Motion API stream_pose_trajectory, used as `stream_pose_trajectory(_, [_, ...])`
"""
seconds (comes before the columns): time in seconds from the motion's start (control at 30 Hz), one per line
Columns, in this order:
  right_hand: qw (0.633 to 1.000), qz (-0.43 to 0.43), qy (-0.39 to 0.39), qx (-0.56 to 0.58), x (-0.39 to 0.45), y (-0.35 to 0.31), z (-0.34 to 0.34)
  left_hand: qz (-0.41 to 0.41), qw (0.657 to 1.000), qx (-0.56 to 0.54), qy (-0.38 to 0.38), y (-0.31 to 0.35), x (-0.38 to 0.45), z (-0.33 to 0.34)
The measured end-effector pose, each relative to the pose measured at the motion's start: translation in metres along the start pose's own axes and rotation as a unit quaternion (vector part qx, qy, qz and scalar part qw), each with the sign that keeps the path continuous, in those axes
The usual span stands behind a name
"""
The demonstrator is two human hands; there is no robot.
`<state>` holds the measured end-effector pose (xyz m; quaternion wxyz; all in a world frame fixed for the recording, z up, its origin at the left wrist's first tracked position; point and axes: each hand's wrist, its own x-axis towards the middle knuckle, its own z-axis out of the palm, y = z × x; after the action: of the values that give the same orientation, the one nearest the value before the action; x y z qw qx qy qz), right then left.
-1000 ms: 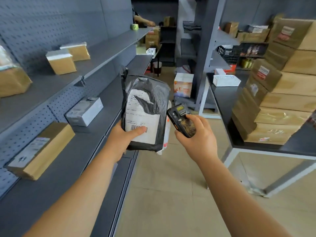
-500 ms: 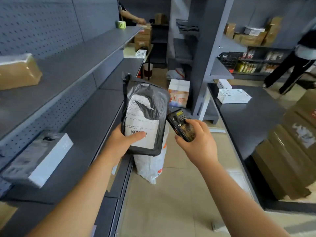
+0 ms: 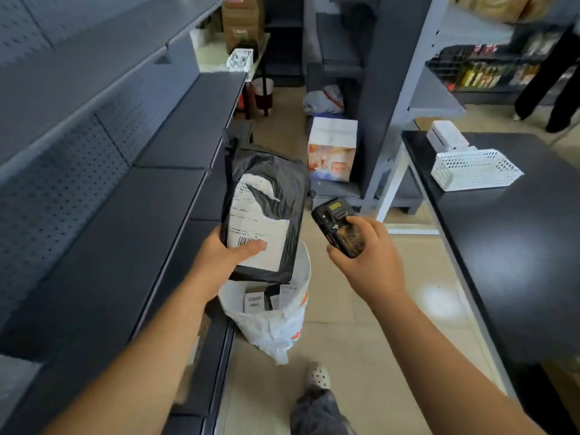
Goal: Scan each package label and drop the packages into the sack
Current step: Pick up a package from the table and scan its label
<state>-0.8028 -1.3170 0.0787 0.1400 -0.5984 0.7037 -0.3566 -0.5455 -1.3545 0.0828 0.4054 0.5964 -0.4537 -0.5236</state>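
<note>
My left hand point(image 3: 221, 262) grips the lower end of a black plastic mailer package point(image 3: 276, 189), thumb pressed on the barcode of its white label point(image 3: 255, 233). The package hangs directly above the open mouth of a white sack point(image 3: 282, 321) that stands on the floor against the shelf base; several labelled packages lie inside it. My right hand point(image 3: 367, 262) holds a black handheld scanner point(image 3: 339, 226) just right of the package, its screen end pointing away from me.
Dark grey shelving point(image 3: 103, 233) runs along my left. A black table point(image 3: 514, 233) on the right carries a white basket point(image 3: 474, 169). A white carton point(image 3: 332, 149) stands on the floor ahead. My shoe point(image 3: 318, 375) is near the sack. Another person's legs point(image 3: 549, 76) are at far right.
My view has tilted down and moved forward, so the sack's open mouth now shows under the package. Both hands keep their grip; the parcels on the shelves have left the view.
</note>
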Motion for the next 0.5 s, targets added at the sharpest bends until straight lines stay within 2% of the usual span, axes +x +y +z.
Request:
stream_pose_trajectory(0.23, [0.995,0.029,-0.092,-0.006,0.109,0.05,0.085,-0.087,0.996,0.021,0.017,-0.032,0.123,0.021])
stream_pose_trajectory(0.37, [0.988,0.063,-0.142,-0.023,0.123,0.065,0.135,-0.152,0.987,0.02,0.047,-0.072,0.153,0.011])
stream_pose_trajectory(0.5, [0.981,0.076,-0.176,-0.023,0.117,0.073,0.183,-0.221,0.973,0.051,0.045,-0.121,0.173,-0.014])
